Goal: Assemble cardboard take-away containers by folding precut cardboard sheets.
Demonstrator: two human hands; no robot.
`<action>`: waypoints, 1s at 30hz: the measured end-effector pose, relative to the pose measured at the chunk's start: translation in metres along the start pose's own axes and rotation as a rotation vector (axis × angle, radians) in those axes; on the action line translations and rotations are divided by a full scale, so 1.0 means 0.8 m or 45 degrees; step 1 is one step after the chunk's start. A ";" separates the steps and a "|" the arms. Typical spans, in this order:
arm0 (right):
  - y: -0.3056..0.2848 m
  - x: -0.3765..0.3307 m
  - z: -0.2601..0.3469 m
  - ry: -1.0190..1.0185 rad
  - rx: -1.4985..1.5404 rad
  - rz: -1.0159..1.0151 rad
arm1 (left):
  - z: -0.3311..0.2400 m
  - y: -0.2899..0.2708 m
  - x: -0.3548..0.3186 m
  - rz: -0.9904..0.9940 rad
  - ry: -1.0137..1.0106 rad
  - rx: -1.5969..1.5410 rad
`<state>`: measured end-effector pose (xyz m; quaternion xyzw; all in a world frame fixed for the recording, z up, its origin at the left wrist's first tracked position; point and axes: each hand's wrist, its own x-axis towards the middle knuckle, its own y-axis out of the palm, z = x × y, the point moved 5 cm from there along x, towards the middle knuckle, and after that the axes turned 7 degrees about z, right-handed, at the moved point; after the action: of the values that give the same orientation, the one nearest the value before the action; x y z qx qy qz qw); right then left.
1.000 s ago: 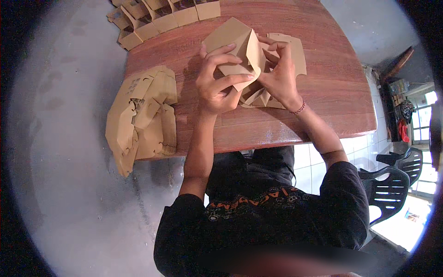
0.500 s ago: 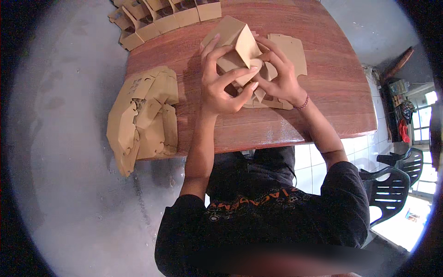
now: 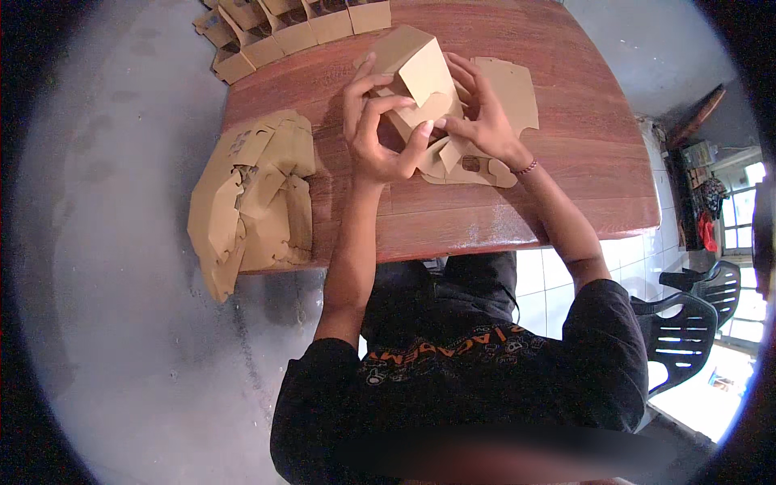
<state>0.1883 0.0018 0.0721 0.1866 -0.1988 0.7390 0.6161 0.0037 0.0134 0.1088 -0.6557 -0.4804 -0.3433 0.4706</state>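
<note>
Between my two hands is a brown cardboard box [image 3: 408, 53], partly folded, tilted above the wooden table. My left hand [image 3: 378, 133] grips its left side, with the thumb and fingers on the near flaps. Around the right side curls my right hand [image 3: 485, 117], its thumb pressed close to the left thumb at a flap edge. A loose flap [image 3: 449, 155] sticks out below the right thumb. Under and beside the box lies a flat cut cardboard sheet [image 3: 511, 90]. The far underside of the box is hidden.
Several folded cardboard boxes [image 3: 289, 32] stand in a row at the table's far left. A pile of flattened cardboard pieces [image 3: 263, 194] overhangs the left edge of the red-brown table [image 3: 586, 174]. Dark plastic chairs [image 3: 683, 339] stand on the right.
A flap at the near end of the box has been folded downward, and the box has turned slightly. My left fingers have shifted left, and more of the sheet beneath shows.
</note>
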 end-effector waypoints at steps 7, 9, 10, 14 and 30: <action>-0.006 -0.002 -0.023 0.292 0.003 -0.017 | 0.017 -0.005 -0.011 -0.095 -0.053 0.019; -0.008 -0.003 -0.029 0.249 0.019 -0.043 | 0.040 0.005 -0.018 -0.043 -0.600 -0.447; -0.009 -0.003 -0.032 0.258 -0.012 -0.054 | 0.053 0.003 -0.024 0.171 -0.670 -0.290; -0.013 -0.003 -0.041 0.249 -0.088 -0.078 | 0.072 0.002 -0.037 0.613 -0.574 -0.061; -0.007 -0.007 -0.037 0.257 -0.160 -0.054 | 0.089 -0.007 -0.050 0.667 -0.819 -0.191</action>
<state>0.1935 0.0136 0.0446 0.0765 -0.1779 0.7269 0.6589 -0.0136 0.0689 0.0514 -0.8618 -0.3936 -0.0239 0.3190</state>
